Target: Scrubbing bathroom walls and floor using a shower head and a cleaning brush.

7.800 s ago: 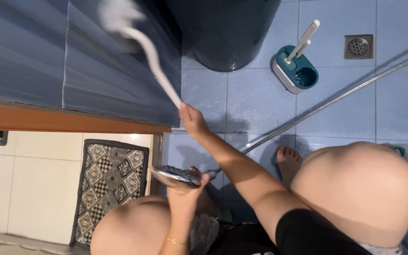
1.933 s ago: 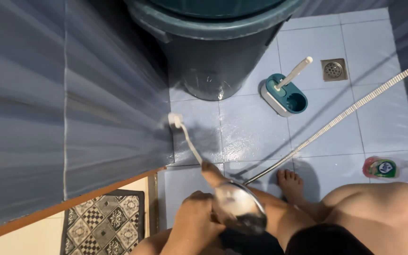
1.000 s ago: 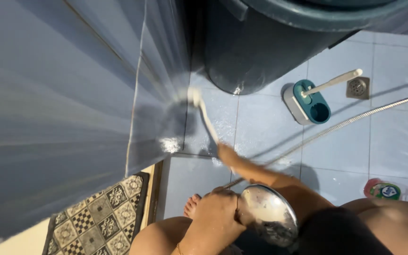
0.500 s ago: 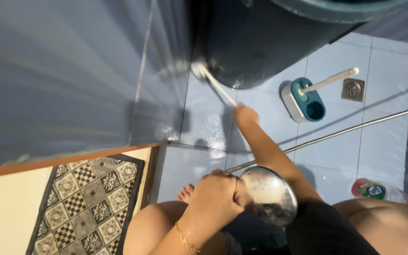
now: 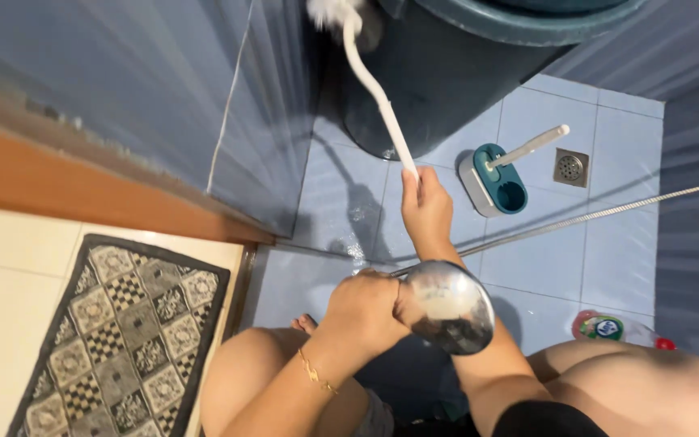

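Observation:
My right hand [image 5: 426, 212] grips the end of a long white brush [image 5: 374, 89]. Its bristle head is raised high against the blue tiled wall [image 5: 147, 89], beside a large dark teal barrel [image 5: 446, 73]. My left hand [image 5: 366, 311] holds a round chrome shower head [image 5: 449, 306] in front of my knees. The metal shower hose [image 5: 600, 217] runs from it across the floor to the right.
A teal and white brush holder [image 5: 491, 174] with a second white brush stands on the wet blue floor tiles [image 5: 341, 210]. A square floor drain [image 5: 569, 167] lies beyond it. A plastic bottle [image 5: 608, 328] lies at the right. A patterned mat [image 5: 115, 332] lies outside the wooden threshold [image 5: 82, 182].
My right hand has swept the brush from the bottom of the wall, near the floor, up high along the wall next to the barrel. The left hand keeps holding the shower head.

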